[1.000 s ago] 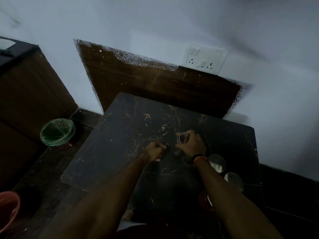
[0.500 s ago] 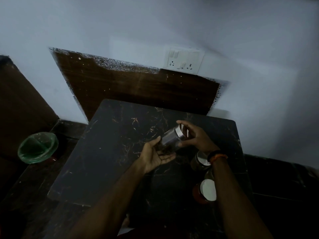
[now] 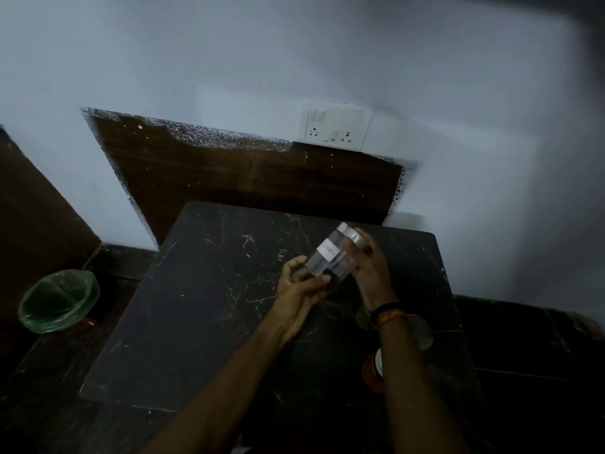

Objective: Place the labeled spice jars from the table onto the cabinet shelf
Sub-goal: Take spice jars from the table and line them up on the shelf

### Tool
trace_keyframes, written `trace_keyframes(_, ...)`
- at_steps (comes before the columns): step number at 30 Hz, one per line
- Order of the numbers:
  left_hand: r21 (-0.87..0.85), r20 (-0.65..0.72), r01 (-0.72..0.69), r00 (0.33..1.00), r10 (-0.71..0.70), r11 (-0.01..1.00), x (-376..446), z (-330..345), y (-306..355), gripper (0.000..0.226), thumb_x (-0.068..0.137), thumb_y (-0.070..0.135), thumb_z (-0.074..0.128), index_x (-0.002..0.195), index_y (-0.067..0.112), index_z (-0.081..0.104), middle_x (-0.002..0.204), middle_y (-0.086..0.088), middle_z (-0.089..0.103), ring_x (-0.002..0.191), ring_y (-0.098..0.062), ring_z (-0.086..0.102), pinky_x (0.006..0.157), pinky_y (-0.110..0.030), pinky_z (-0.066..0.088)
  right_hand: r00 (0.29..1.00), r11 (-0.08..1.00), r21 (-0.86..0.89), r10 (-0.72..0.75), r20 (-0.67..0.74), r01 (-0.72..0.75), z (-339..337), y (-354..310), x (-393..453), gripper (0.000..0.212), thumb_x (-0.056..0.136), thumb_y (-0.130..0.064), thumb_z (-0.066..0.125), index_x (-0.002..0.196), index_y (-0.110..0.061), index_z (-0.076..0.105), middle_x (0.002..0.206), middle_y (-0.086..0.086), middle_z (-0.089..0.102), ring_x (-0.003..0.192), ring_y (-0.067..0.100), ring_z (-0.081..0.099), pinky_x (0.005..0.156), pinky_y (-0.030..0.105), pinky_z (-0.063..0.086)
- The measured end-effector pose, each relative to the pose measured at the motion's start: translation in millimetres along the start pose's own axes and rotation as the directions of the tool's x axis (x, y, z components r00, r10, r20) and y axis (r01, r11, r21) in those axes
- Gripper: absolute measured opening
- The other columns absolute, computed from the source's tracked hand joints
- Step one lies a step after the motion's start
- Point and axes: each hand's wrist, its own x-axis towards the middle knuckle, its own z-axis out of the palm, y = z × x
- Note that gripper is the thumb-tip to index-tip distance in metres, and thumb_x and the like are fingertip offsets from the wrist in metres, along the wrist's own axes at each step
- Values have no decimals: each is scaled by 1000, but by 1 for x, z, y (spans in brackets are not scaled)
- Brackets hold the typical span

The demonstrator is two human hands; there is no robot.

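Clear labelled jar (image 3: 330, 257) tilted above counter (image 3: 212, 306), gripped by left hand (image 3: 299, 290) and right hand (image 3: 371, 273) fingers. Right forearm partly hides other jars (image 3: 373, 370); count unclear. One green bin (image 3: 59, 301) left.

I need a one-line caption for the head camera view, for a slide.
Both hands, left and right, hold a tilted clear jar labeled "Cloves" above a dark marble table.

A green-lined bin (image 3: 59, 301) sits on the dark floor at far left. A white switch-and-socket plate (image 3: 337, 126) hangs above a brown wooden panel (image 3: 248, 178).
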Motion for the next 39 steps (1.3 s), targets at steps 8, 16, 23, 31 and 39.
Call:
trace_keyframes(8, 112, 153, 18, 988, -35, 994, -9, 16, 10, 65, 81, 24, 77, 138, 13, 49, 139, -19, 57, 124, -39, 60, 100, -54, 52, 1000, 974, 224, 16, 2, -16, 4, -13, -1, 68, 68, -55, 77, 130, -37, 57, 127, 1, 64, 112, 23, 65, 73, 36, 61)
trace_keyframes(16, 167, 186, 11, 982, -42, 986, -10, 22, 20, 71, 78, 15, 77, 142, 14, 45, 137, -20, 59, 124, -39, 60, 99, -54, 53, 1000, 948, 317, -6, 29, -4, 0, -19, -2, 56, 83, -41, 63, 137, -29, 55, 132, 7, 62, 116, 28, 63, 71, 36, 60)
trace_keyframes(23, 216, 218, -26, 976, -22, 976, -9, 31, 24, 73, 77, 18, 79, 141, 14, 44, 129, -15, 67, 122, -37, 62, 97, -50, 55, 998, 961, 277, -30, 63, 11, -2, -35, -5, 57, 85, -45, 62, 139, -28, 52, 131, 10, 61, 108, 26, 68, 81, 43, 59)
trace_keyframes(31, 183, 277, -93, 960, 40, 979, -3, 56, 30, 64, 82, 12, 74, 140, 10, 47, 132, -19, 64, 126, -39, 59, 104, -58, 49, 988, 951, 301, -106, 112, 68, -14, -67, 0, 64, 83, -42, 64, 142, -21, 49, 135, 16, 58, 113, 32, 64, 87, 46, 56)
trace_keyframes(39, 221, 288, -210, 947, 142, 952, 4, 105, 56, 57, 81, 21, 73, 132, 8, 52, 128, -13, 66, 119, -35, 64, 89, -47, 57, 960, 923, 327, -252, 119, 201, -28, -113, 8, 67, 81, -40, 67, 141, -16, 51, 137, 21, 56, 113, 34, 61, 91, 46, 53)
